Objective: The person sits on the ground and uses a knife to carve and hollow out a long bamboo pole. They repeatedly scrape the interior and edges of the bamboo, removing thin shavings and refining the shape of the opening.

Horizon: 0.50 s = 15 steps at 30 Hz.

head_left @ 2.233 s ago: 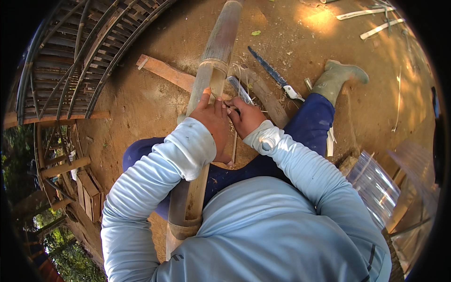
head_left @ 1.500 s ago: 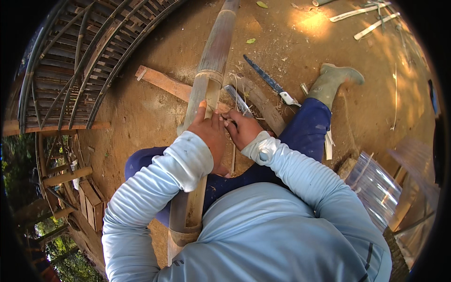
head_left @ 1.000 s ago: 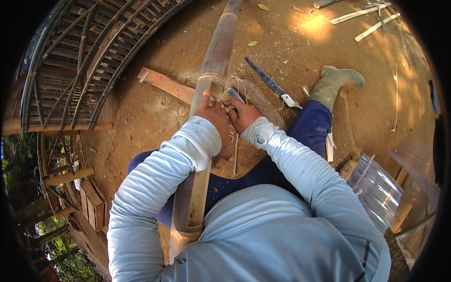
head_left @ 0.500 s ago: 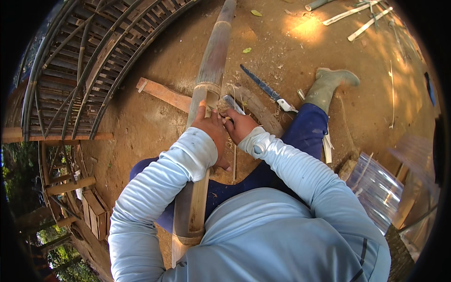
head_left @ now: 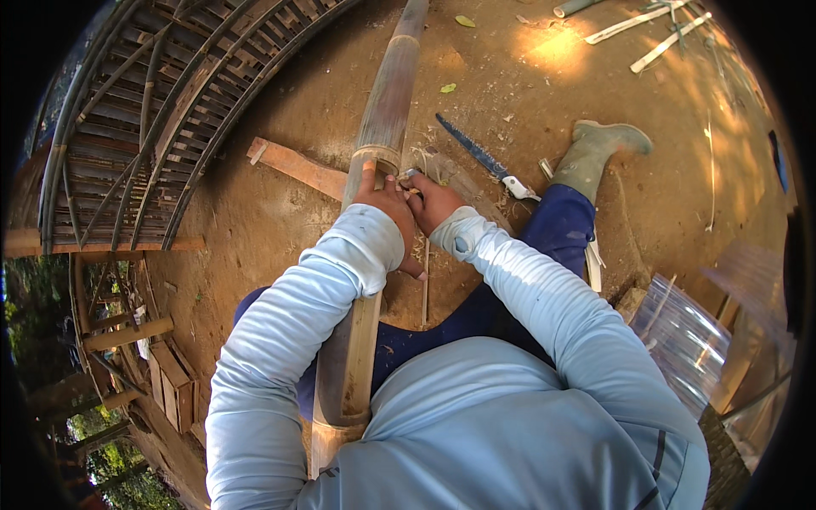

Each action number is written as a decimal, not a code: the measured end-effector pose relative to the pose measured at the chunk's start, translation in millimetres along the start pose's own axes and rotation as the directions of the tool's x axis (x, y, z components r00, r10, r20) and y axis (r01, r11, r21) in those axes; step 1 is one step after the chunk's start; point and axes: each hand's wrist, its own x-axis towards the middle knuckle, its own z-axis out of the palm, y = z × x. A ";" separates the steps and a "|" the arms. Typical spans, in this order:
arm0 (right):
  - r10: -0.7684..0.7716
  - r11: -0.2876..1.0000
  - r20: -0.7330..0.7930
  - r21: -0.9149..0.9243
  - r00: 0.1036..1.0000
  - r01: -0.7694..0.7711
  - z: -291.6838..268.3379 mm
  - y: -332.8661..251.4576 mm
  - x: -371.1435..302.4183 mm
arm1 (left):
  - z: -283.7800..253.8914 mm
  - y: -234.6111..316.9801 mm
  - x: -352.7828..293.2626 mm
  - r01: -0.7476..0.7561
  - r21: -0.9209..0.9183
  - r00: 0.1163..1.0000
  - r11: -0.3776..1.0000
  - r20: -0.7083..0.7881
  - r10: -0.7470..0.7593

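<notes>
A long bamboo pole (head_left: 387,102) runs up the middle, its near end beside my torso, with a section cut open along its side. My left hand (head_left: 389,211) lies over the pole, index finger stretched along it at a node, the other fingers bent near the cut opening and the thumb apart. Against those fingertips, just right of the pole, my right hand (head_left: 438,204) is closed on a small tool with a metal end (head_left: 412,172). Its handle is hidden in the fist, so its exact kind cannot be told.
A folding saw (head_left: 480,153) with a dark blade and white handle lies on the dirt ahead right. A flat wooden plank (head_left: 302,168) lies left of the pole. Slatted bamboo structure (head_left: 127,144) stands far left; clear plastic sheets (head_left: 680,336) are at right. Bamboo strips (head_left: 671,42) lie far right.
Both hands have shifted slightly to the right and the left wrist has turned a little. The tool's metal part, longer in view before, now shows only as a short end above my right fingers.
</notes>
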 end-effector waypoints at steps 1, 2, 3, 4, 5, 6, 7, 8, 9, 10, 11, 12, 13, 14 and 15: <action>-0.008 1.000 -0.029 0.020 1.000 0.009 -1.8 -5.0 -3.5 | -3.6 0.4 -1.1 -0.002 -0.012 1.000 1.000 0.003 0.002; -0.008 0.999 -0.024 0.039 1.000 0.009 -1.0 -3.7 -4.9 | 0.1 0.1 -1.5 -0.008 -0.025 0.999 1.000 -0.043 0.007; -0.014 0.998 -0.015 0.058 1.000 0.015 1.8 -0.6 -3.9 | 8.8 -1.7 -3.5 -0.007 -0.039 0.996 0.999 -0.089 0.003; -0.014 0.997 -0.008 0.080 1.000 0.014 2.8 0.9 -5.0 | 13.9 -2.0 -8.0 -0.012 -0.052 0.991 0.999 -0.131 0.006; -0.033 0.995 0.024 0.094 0.999 0.031 2.6 3.5 -10.0 | 18.8 0.0 -15.7 -0.040 -0.073 0.987 0.997 -0.157 0.028; -0.053 0.993 0.061 0.113 0.997 0.046 3.2 4.9 -19.0 | 23.3 4.0 -28.8 -0.067 -0.096 0.983 0.993 -0.179 0.048; -0.063 0.990 0.093 0.130 0.994 0.051 2.4 7.3 -28.8 | 26.6 8.5 -38.4 -0.105 -0.116 0.976 0.988 -0.204 0.080; -0.100 0.986 0.081 0.138 0.992 0.088 2.3 9.1 -35.5 | 28.4 11.1 -45.7 -0.131 -0.123 0.971 0.984 -0.217 0.103; -0.140 0.980 0.074 0.152 0.987 0.128 2.9 7.1 -43.0 | 30.2 13.8 -55.8 -0.152 -0.133 0.967 0.979 -0.224 0.119; -0.184 0.971 0.068 0.165 0.981 0.171 -0.7 -4.6 -48.5 | 34.4 15.8 -63.7 -0.169 -0.145 0.964 0.975 -0.232 0.132; -0.119 0.987 0.149 0.123 0.982 0.101 -8.2 -15.2 -56.5 | 42.3 18.1 -69.6 -0.182 -0.157 0.944 0.971 -0.306 0.127; -0.125 0.985 0.149 0.137 0.981 0.105 -5.8 -18.8 -63.2 | 44.1 20.1 -74.1 -0.179 -0.167 0.941 0.970 -0.316 0.119; -0.130 0.983 0.148 0.151 0.980 0.108 -3.0 -21.6 -69.5 | 44.9 21.6 -77.8 -0.177 -0.177 0.939 0.968 -0.326 0.112; -0.135 0.980 0.146 0.164 0.980 0.111 -0.1 -23.6 -74.7 | 45.9 22.3 -80.4 -0.175 -0.186 0.936 0.967 -0.337 0.105; -0.127 0.979 0.127 0.176 0.984 0.103 2.3 -23.4 -78.9 | 47.7 23.1 -80.3 -0.166 -0.178 0.927 0.970 -0.364 0.092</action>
